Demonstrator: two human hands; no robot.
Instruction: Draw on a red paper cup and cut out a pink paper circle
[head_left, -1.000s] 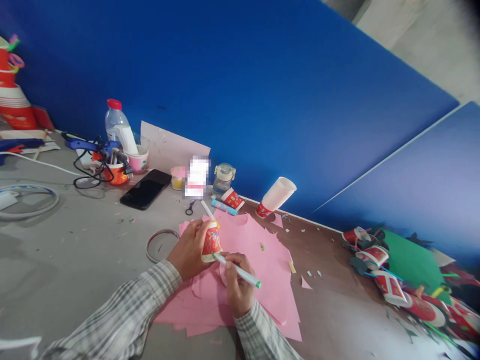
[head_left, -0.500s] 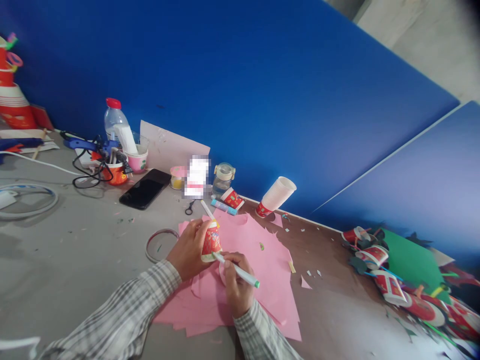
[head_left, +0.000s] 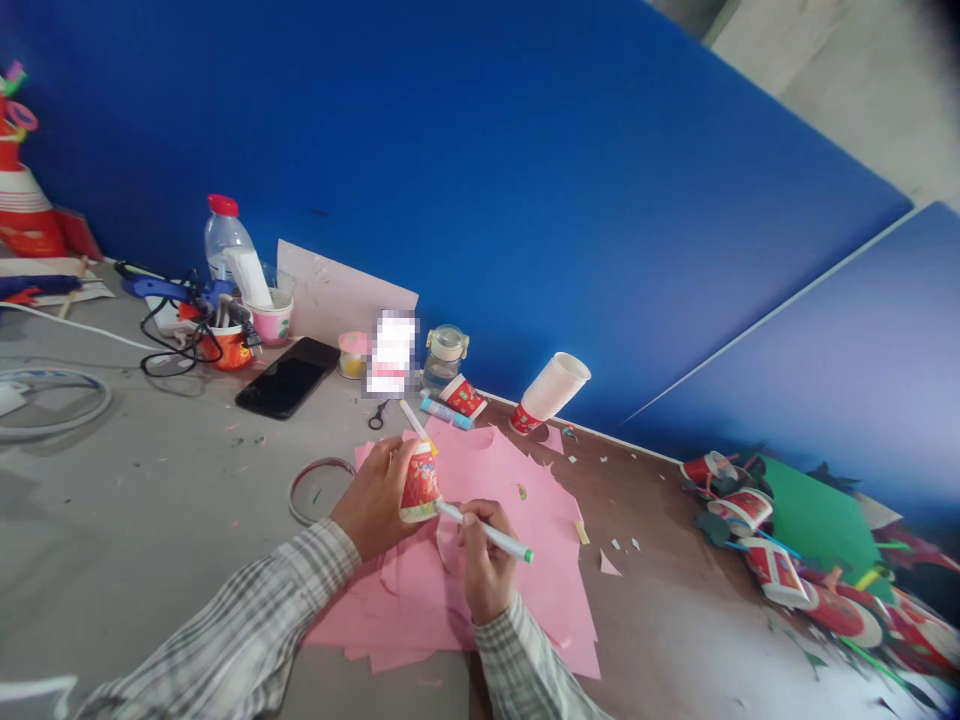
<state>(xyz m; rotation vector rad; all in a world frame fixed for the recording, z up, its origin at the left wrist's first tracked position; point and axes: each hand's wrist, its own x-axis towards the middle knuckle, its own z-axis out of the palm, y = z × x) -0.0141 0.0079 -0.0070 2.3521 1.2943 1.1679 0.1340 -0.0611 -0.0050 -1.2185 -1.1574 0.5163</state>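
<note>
My left hand [head_left: 375, 498] is closed around a red paper cup [head_left: 421, 482], which is held upside down with its pale rim lowest. Green marks show along that rim. A white marker with a green end [head_left: 495, 536] is gripped in my right hand [head_left: 489, 572], its tip at the right side of the rim; whether it touches cannot be made out. Beneath both hands lie sheets of pink paper [head_left: 525, 590]. Just behind the cup a white, capped pen [head_left: 413, 420] rests on the paper, and a roll of tape [head_left: 322, 490] lies left of my left hand.
A black phone [head_left: 289, 377], scissors [head_left: 378, 415], a glue stick [head_left: 446, 413] and a lidded glass jar [head_left: 445, 358] stand or lie behind. A leaning stack of paper cups [head_left: 551, 390] is by the blue partition [head_left: 450, 170]. Several decorated cups [head_left: 776, 573] lie at right.
My right hand and the marker have shifted slightly to the right, and the marker's tip has moved to the rim's right side. My left hand still holds the cup in nearly the same place.
</note>
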